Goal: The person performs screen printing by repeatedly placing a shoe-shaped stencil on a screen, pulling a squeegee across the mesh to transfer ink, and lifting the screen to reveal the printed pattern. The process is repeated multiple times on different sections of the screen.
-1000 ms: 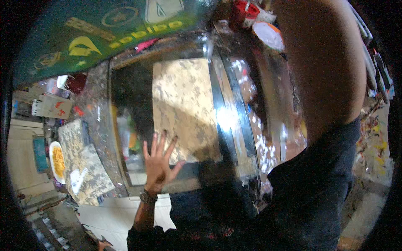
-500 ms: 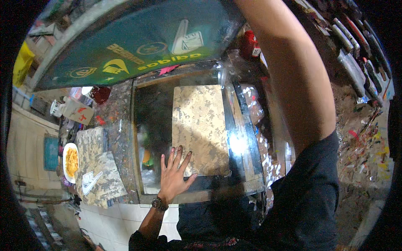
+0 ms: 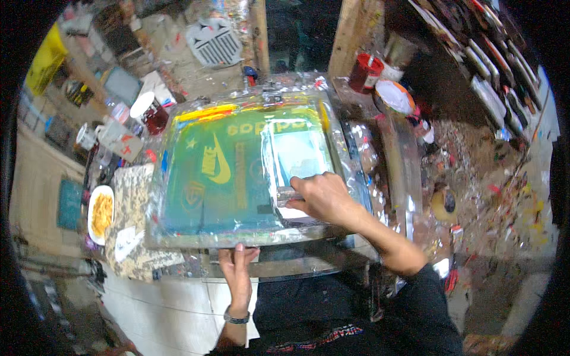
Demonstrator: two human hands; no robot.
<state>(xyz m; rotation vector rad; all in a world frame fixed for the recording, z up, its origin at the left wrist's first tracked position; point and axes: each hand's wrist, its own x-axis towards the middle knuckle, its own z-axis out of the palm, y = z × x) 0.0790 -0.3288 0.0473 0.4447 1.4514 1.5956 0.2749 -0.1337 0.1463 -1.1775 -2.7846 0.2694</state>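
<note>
A framed printing screen [image 3: 196, 157], with green mesh and yellowish logo shapes, lies lowered over the print board. My right hand [image 3: 325, 197] is closed around a squeegee [image 3: 288, 194] on the right part of the mesh. The squeegee is partly hidden by my fingers. White ink [image 3: 298, 152] coats a rectangular patch there. At the screen's near edge is my left hand [image 3: 236, 276], fingers stretched out and touching the frame from below and in front. The camouflage-patterned sheet on the board is hidden under the screen.
Left of the screen are camouflage pieces [image 3: 133, 178], a white dish of food [image 3: 93, 228] and ink tubs [image 3: 155, 120]. A red can [image 3: 364, 74] and a tub with a white lid [image 3: 394, 97] stand at the back right. Several squeegees [image 3: 493, 98] line the far right.
The screen has swung down over the camouflage sheet. My right arm came down from overhead, and that hand now grips a squeegee. My left hand moved off the sheet to the front edge.
</note>
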